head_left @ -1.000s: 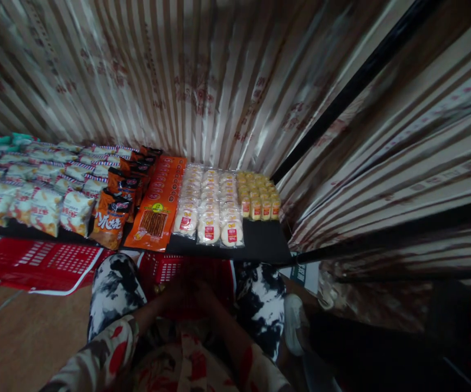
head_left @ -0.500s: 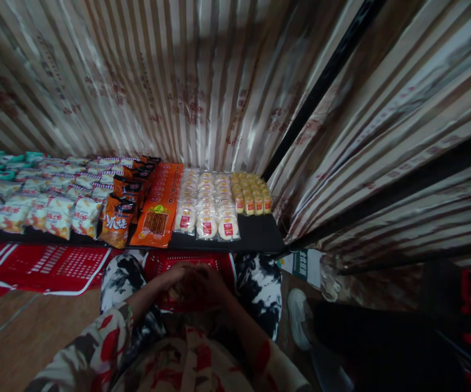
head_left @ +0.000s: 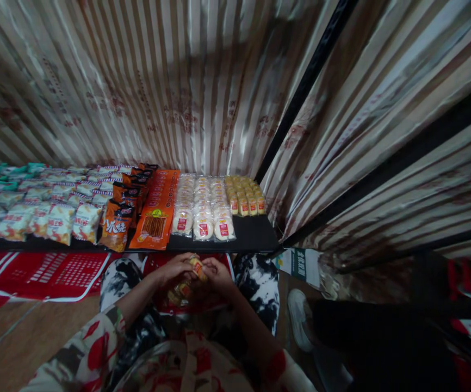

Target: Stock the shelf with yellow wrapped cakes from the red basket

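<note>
My left hand [head_left: 175,268] and my right hand [head_left: 218,272] meet over a red basket [head_left: 160,263] between my knees. Together they hold a small yellow snack packet [head_left: 197,267] with a red label. More of these small packets [head_left: 179,291] lie in the basket under my hands. On the low black shelf [head_left: 255,233] ahead stand rows of the same yellow packets [head_left: 245,197], beside rows of round white cakes [head_left: 202,208].
Left of the cakes lie long orange snack bags [head_left: 157,212], dark orange bags [head_left: 118,222] and many white snack bags [head_left: 35,209]. Red baskets [head_left: 51,269] sit under the shelf at left. Striped curtain [head_left: 186,87] backs the shelf. A black post [head_left: 301,92] rises at right.
My hands rose from deep in the red basket and now hold a small yellow packet between them. The view tilted up a little.
</note>
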A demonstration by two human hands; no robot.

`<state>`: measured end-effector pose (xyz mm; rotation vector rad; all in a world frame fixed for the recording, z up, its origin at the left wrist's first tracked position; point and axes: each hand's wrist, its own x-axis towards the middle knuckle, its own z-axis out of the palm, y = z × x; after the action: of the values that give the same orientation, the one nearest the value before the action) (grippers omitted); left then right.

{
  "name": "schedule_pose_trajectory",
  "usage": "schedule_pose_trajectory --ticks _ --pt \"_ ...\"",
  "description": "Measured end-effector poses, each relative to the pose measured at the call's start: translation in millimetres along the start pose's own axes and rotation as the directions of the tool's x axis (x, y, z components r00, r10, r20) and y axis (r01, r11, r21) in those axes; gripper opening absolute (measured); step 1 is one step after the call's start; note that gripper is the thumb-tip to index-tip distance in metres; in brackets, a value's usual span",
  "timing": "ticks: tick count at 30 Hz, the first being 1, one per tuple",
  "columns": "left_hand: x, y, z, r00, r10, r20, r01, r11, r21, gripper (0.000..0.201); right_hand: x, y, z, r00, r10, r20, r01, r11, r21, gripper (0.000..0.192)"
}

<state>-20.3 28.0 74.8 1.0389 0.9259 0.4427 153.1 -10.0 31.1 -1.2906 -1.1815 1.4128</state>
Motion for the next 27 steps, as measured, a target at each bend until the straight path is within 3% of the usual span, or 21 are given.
schedule_pose_trajectory --ticks 13,18,24,27 --pt "-1.9 24.6 36.3 0.986 0.145 -0.087 -0.145 0.989 -0.002 0.044 1.0 -46.0 -27.4 0.964 0.034 -0.265 0.018 0.981 0.192 0.047" --pt "2.4 27.3 55.7 0.982 0.165 -0.095 -0.16 0.986 0.055 0.039 11.0 -67.2 -39.5 0.968 -0.046 -0.245 0.082 0.987 0.141 0.045" --pt "13.8 24.4 73.0 0.98 0.169 -0.103 -0.16 0.983 0.092 0.036 18.7 -85.5 -49.3 0.985 -0.12 -0.123 0.124 0.992 0.026 0.042" --pt "21.7 24.5 78.5 0.967 0.206 -0.153 -0.196 0.978 0.074 0.036 19.6 -87.9 -51.9 0.976 -0.152 -0.158 0.162 0.986 0.049 0.048"
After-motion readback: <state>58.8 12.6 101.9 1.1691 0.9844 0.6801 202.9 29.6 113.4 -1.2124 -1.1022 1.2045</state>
